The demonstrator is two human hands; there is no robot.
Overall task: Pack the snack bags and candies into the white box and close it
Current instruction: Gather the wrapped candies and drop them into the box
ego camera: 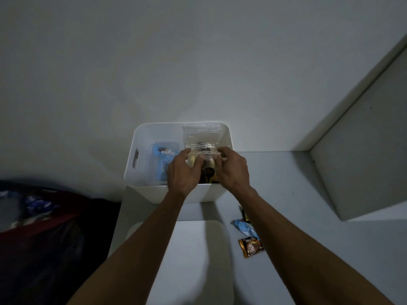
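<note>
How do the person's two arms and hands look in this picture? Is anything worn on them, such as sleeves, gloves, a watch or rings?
Both forearms are bare up to the bottom edge of the picture; no sleeve shows. The left hand and the right hand wear no gloves. No watch or bracelet shows on either wrist, and no ring shows, though most fingers are hidden.

Grey table (pixel 297 183) — box (pixel 176 194), lid (pixel 198 260), snacks (pixel 251 246)

dim room, plain pale wall (pixel 154 62), grey tabletop (pixel 286 183), dark red patterned fabric (pixel 44 216) at left
</note>
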